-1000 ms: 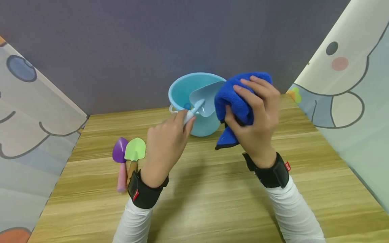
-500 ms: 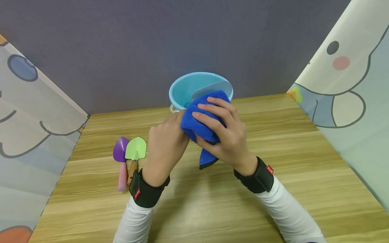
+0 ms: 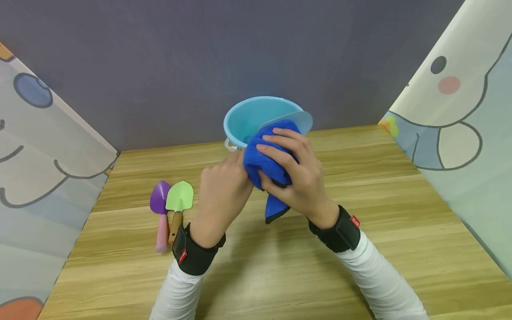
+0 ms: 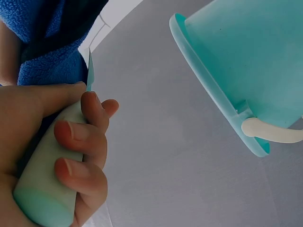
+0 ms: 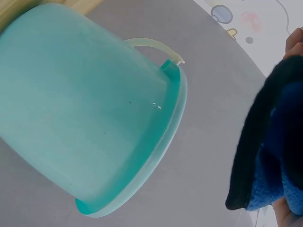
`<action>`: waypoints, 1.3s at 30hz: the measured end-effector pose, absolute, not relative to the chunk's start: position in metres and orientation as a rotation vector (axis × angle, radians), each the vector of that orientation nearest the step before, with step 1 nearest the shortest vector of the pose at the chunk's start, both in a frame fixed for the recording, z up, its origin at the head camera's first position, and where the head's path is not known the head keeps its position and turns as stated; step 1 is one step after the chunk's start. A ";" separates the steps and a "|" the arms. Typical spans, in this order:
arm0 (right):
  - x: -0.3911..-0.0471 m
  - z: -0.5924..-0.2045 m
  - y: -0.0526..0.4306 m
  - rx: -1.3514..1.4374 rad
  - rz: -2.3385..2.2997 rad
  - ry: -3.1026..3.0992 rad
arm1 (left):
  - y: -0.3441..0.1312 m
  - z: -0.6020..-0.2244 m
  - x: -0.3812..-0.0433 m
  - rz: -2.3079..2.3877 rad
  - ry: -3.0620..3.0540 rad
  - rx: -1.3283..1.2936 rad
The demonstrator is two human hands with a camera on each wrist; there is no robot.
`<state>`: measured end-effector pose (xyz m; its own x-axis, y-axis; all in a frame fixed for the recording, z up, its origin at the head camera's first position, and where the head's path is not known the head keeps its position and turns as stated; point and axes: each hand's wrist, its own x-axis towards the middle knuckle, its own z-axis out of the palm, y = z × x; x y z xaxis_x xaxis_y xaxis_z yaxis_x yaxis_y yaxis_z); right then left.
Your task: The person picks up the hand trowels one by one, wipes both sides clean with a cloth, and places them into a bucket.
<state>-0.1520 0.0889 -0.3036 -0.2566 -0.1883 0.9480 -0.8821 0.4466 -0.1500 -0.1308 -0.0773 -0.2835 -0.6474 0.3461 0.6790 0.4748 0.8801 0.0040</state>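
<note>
My left hand point(image 3: 225, 193) grips the pale handle point(image 4: 57, 151) of a light blue toy shovel, fingers wrapped round it in the left wrist view. The shovel's blade point(image 3: 305, 121) shows past the cloth, in front of the bucket's rim; its lower part is hidden. My right hand point(image 3: 302, 178) holds a bunched blue towel point(image 3: 264, 160) with black edging over the shovel, right beside my left hand. One corner of the towel hangs down below the hands. Behind them stands a light blue bucket point(image 3: 244, 118), its white handle point(image 4: 274, 133) at the side.
A purple toy shovel point(image 3: 160, 195) with a pink handle and a green toy spade point(image 3: 181, 195) with a wooden handle lie side by side at the left of the wooden table point(image 3: 380, 186). A dark grey wall point(image 3: 160, 71) stands behind, with printed cartoon panels on both sides.
My right hand has brought the towel left and down onto the shovel, covering much of its blade. The left hand keeps hold of the handle, and the blade has shifted slightly right.
</note>
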 end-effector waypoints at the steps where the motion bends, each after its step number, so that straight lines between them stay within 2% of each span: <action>1: -0.152 -0.304 0.089 0.928 0.890 -1.724 | -0.077 -0.284 -0.131 -0.235 -2.334 -0.589; 39: -0.165 -0.301 0.111 0.681 0.622 -1.751 | -0.075 -0.281 -0.130 -0.249 -2.332 -0.654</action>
<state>-0.1647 0.1108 -0.3005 -0.2313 -0.1365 0.9633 -0.7138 0.6966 -0.0726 -0.1295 -0.0750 -0.2811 -0.6337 0.3863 0.6702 0.5192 0.8547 -0.0018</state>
